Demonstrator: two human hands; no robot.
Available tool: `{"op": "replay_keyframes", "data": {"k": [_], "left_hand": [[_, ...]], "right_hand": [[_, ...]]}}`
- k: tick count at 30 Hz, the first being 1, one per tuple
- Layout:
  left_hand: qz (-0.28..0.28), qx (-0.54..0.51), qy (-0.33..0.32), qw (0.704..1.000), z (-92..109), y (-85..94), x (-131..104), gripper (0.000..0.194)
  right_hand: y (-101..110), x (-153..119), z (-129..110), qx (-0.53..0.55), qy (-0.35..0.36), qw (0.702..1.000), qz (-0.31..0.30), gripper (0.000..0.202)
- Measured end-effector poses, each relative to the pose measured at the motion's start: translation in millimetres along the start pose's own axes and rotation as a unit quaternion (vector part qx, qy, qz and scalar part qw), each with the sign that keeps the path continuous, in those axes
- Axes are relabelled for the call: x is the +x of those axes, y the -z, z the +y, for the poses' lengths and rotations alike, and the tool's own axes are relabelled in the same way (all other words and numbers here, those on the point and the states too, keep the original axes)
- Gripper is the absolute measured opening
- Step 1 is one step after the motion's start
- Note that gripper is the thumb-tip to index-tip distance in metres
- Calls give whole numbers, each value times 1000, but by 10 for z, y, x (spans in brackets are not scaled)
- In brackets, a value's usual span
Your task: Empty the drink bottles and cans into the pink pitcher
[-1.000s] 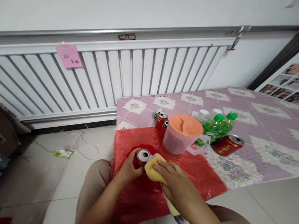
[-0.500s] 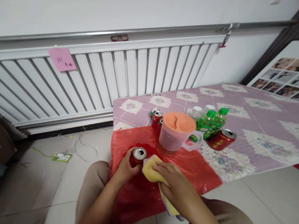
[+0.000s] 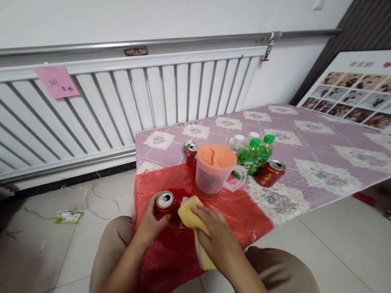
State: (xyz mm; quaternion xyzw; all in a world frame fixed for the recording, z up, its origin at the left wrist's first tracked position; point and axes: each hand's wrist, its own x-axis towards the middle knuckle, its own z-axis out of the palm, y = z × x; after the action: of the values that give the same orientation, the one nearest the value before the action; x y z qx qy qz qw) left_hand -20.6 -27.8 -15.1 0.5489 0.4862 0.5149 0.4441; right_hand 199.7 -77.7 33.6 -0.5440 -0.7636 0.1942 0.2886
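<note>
My left hand (image 3: 152,227) is wrapped around the side of a dark red drink can (image 3: 165,200), whose opened silver top faces up. My right hand (image 3: 213,234) grips a folded yellow cloth (image 3: 190,213) with a pale purple edge, just to the right of the can. Both are over a shiny red plastic sheet (image 3: 240,217) that covers the near left end of the table. Behind the cloth stands a clear plastic pitcher (image 3: 208,178) with an orange lid (image 3: 217,155) and a handle on its right.
Behind the pitcher are small cans (image 3: 191,154). To its right stand green-labelled bottles (image 3: 255,155) and a larger red can (image 3: 270,174), on a purple floral tablecloth (image 3: 316,176). A white radiator (image 3: 174,92) runs along the wall. Cables and a green item (image 3: 68,217) lie on the floor at left.
My view has turned to the right, so everything appears farther left. The cloth in my right hand sits slightly farther from the can. My left hand keeps its hold.
</note>
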Motion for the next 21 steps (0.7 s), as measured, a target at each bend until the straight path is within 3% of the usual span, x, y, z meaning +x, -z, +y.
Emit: {"op": "replay_keyframes", "data": {"k": [4, 9, 14, 17, 21], "left_hand": [[-10, -12, -5, 1000, 155, -69, -21, 70], [-17, -24, -6, 1000, 385, -100, -77, 70], [-24, -61, 0, 998, 547, -80, -137, 71], [-2, -91, 1, 996, 632, -100, -158, 71], [27, -102, -10, 994, 746, -169, -163, 73]], "right_hand": [[-84, 108, 22, 51, 11, 995, 81, 50], [-205, 176, 86, 127, -10, 990, 67, 49], [-148, 171, 144, 259, -90, 961, 41, 48], [-128, 149, 92, 391, -157, 907, 16, 47], [-218, 88, -8, 588, -223, 777, -45, 48]]}}
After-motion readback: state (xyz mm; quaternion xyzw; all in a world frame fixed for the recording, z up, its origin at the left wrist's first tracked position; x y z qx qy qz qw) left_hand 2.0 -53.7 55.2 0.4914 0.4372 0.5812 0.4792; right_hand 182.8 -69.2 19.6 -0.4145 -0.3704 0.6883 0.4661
